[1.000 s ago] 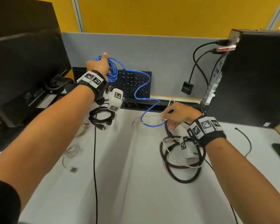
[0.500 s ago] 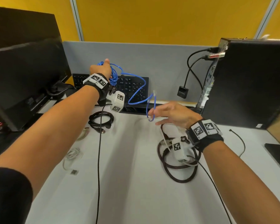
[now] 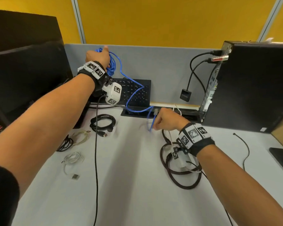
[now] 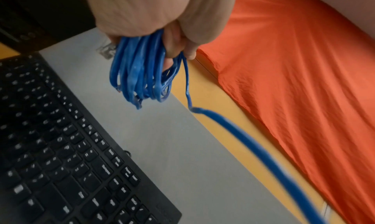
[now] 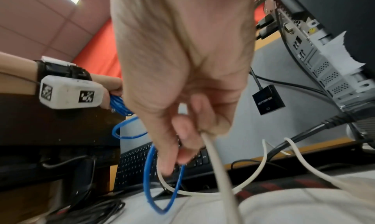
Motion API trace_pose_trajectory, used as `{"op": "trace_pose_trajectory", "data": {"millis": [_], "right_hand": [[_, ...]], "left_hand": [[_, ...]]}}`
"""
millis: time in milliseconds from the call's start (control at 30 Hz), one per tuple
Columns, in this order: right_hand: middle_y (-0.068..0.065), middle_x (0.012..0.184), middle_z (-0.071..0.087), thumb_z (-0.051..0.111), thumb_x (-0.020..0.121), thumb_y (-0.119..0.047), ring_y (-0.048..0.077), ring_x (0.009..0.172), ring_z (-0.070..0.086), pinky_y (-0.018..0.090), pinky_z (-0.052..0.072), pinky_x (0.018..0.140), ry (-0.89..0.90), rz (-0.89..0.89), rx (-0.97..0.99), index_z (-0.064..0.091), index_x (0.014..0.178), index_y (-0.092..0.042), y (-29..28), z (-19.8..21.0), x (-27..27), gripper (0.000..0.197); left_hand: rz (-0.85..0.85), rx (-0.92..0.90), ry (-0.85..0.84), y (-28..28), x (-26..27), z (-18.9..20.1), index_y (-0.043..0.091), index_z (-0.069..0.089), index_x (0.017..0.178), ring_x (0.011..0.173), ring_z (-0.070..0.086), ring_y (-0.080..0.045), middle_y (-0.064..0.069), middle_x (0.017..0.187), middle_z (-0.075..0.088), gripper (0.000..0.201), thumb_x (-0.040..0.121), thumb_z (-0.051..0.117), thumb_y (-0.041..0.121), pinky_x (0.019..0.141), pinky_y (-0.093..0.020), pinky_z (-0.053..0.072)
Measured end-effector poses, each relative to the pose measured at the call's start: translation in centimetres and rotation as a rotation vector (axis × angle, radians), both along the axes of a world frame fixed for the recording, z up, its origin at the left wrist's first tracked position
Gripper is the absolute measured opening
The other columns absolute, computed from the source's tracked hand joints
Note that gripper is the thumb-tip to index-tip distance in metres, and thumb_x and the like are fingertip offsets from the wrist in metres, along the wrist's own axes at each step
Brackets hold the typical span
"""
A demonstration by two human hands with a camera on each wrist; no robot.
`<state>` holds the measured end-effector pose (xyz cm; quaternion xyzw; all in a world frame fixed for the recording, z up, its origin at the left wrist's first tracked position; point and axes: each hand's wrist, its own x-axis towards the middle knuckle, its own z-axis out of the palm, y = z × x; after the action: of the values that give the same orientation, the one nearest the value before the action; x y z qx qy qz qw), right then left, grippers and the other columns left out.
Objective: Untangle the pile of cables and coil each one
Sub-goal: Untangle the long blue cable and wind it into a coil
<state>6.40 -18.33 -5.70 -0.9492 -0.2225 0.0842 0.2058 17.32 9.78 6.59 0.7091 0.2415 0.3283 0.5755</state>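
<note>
Thin blue round-jacketed network cable (image 3: 132, 93): most of it is gathered in hanging loops in the left hand (image 3: 97, 56), fist closed round the bundle and raised above the black keyboard (image 3: 137, 92); the free tail sags to the right hand (image 3: 166, 119), whose curled fingers (image 5: 183, 141) pinch it near its clear plug, a thin white cable (image 5: 219, 171) also running through that grip. Judged light, springy, smooth-jacketed, so loops may slip; best held a little behind the plug. Around it on the grey desk (image 3: 129, 185): dark braided cable (image 3: 184, 178) loosely looped under the right wrist, coiled black cable (image 3: 103, 122) left.
</note>
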Motion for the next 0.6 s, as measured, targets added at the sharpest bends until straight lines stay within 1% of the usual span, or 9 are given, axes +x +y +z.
{"op": "trace_pose_trajectory", "data": {"millis": [67, 133, 200, 267, 367, 433, 467, 500, 600], "right_hand": [[-0.007, 0.065, 0.061, 0.074, 0.085, -0.008, 0.008, 0.061, 0.049, 0.021, 0.039, 0.065, -0.156, -0.016, 0.089, 0.082, 0.099, -0.011, -0.3, 0.6, -0.1, 0.016], [0.010, 0.065, 0.059, 0.068, 0.091, -0.012, 0.015, 0.057, 0.042, 0.025, 0.038, 0.063, -0.200, -0.003, 0.121, 0.079, 0.096, -0.002, -0.8, 1.7, 0.0, 0.016], [0.019, 0.064, 0.046, 0.057, 0.102, -0.031, 0.019, 0.057, 0.035, 0.029, 0.035, 0.060, -0.186, -0.032, 0.196, 0.067, 0.081, 0.011, -1.1, 2.7, -0.1, 0.048], [0.004, 0.055, 0.043, 0.039, 0.105, -0.054, 0.016, 0.053, 0.037, 0.029, 0.036, 0.064, -0.147, -0.164, 0.381, 0.063, 0.066, 0.000, -1.4, 3.6, 0.1, 0.070], [-0.017, 0.046, 0.049, 0.032, 0.104, -0.058, 0.001, 0.051, 0.045, 0.027, 0.042, 0.068, -0.192, -0.255, 0.650, 0.078, 0.112, -0.021, -2.0, 4.5, 0.3, 0.059], [-0.005, 0.096, 0.078, 0.040, 0.104, -0.054, 0.007, 0.091, 0.069, 0.033, 0.053, 0.091, -0.225, -0.231, 0.728, 0.072, 0.125, -0.013, -2.2, 5.2, 0.4, 0.056], [0.001, 0.123, 0.073, 0.043, 0.104, -0.051, 0.012, 0.113, 0.066, 0.035, 0.050, 0.102, -0.222, -0.223, 0.761, 0.070, 0.126, -0.011, -2.3, 5.4, 0.6, 0.053], [0.003, 0.128, 0.070, 0.046, 0.104, -0.049, 0.016, 0.114, 0.066, 0.032, 0.050, 0.100, -0.214, -0.215, 0.792, 0.070, 0.126, -0.011, -2.3, 5.6, 0.8, 0.050], [-0.013, 0.068, 0.061, 0.053, 0.104, -0.040, 0.010, 0.061, 0.050, 0.022, 0.043, 0.065, -0.159, -0.217, 0.866, 0.077, 0.113, -0.022, -1.9, 6.6, 1.2, 0.032]], "left_hand": [[0.010, 0.051, -0.032, 0.2, 0.1, 0.1, 0.023, 0.035, 0.073, 0.084, 0.072, -0.025, -0.006, 0.094, 0.066, 0.047, 0.083, 0.069, 0.053, 0.077, -0.041, 0.062], [0.017, 0.085, -0.040, 0.3, 0.0, 0.1, 0.023, 0.033, 0.072, 0.082, 0.072, -0.024, -0.004, 0.087, 0.064, 0.048, 0.084, 0.068, 0.053, 0.075, -0.041, 0.062], [0.012, 0.075, -0.056, 0.6, 0.0, 0.4, 0.023, 0.035, 0.071, 0.076, 0.072, -0.022, 0.000, 0.075, 0.060, 0.047, 0.085, 0.068, 0.054, 0.072, -0.039, 0.062], [0.020, 0.048, -0.083, 1.0, -0.2, 1.3, 0.021, 0.041, 0.073, 0.066, 0.068, -0.018, 0.002, 0.072, 0.059, 0.046, 0.084, 0.068, 0.057, 0.068, -0.037, 0.062], [-0.006, 0.008, -0.126, 1.5, -0.6, 3.6, 0.018, 0.045, 0.078, 0.062, 0.063, -0.021, -0.002, 0.074, 0.059, 0.047, 0.083, 0.067, 0.060, 0.060, -0.036, 0.057], [-0.022, 0.020, -0.184, 1.3, -1.3, 5.3, 0.019, 0.042, 0.073, 0.062, 0.058, -0.022, -0.004, 0.073, 0.056, 0.048, 0.084, 0.068, 0.058, 0.055, -0.035, 0.049], [-0.038, 0.041, -0.222, 0.9, -1.5, 6.0, 0.019, 0.041, 0.069, 0.062, 0.054, -0.021, -0.006, 0.072, 0.053, 0.048, 0.085, 0.069, 0.055, 0.055, -0.038, 0.048], [-0.066, 0.068, -0.269, 0.4, -1.8, 6.6, 0.019, 0.041, 0.067, 0.061, 0.050, -0.021, -0.007, 0.070, 0.050, 0.047, 0.086, 0.070, 0.050, 0.055, -0.041, 0.050], [-0.230, 0.233, -0.375, -1.6, -3.2, 7.7, 0.021, 0.044, 0.058, 0.045, 0.042, -0.012, 0.004, 0.052, 0.044, 0.045, 0.091, 0.070, 0.038, 0.049, -0.032, 0.042]]}}
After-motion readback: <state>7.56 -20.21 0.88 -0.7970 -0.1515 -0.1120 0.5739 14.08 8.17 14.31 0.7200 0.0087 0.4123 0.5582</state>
